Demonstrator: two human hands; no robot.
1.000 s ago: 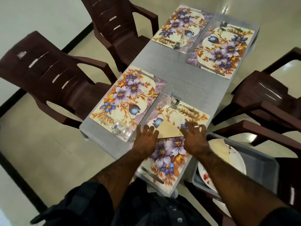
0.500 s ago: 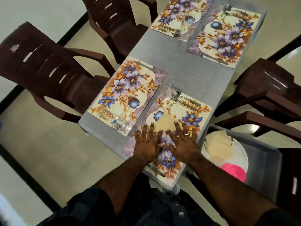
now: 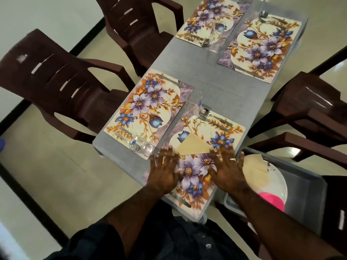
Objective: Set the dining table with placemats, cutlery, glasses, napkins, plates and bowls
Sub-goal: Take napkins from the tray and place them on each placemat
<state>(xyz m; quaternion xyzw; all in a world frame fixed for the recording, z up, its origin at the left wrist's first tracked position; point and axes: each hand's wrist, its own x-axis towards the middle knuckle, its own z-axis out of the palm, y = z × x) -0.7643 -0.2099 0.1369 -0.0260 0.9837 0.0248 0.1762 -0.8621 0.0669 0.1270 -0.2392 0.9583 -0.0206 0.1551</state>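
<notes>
From the head camera, a grey dining table (image 3: 210, 85) is seen laid with four floral placemats. On the nearest placemat (image 3: 195, 158), a beige napkin (image 3: 193, 146) folded to a triangle is laid near the middle, between a blue bud print and a blue flower print. The left hand (image 3: 164, 170) is laid flat on the mat's left part, fingers straight and spread, its fingertips just beside the napkin's left corner. The right hand (image 3: 228, 168) is pressed flat on the right part, fingers spread, a ring worn on one finger, fingertips at the napkin's right corner. A fork and spoon (image 3: 213, 119) are set along the mat's far edge. A glass (image 3: 139, 144) is placed on the neighbouring mat. A grey tub (image 3: 304, 186) holding a white plate (image 3: 277, 182), more napkins and a pink bowl (image 3: 272, 200) is seen on the right.
</notes>
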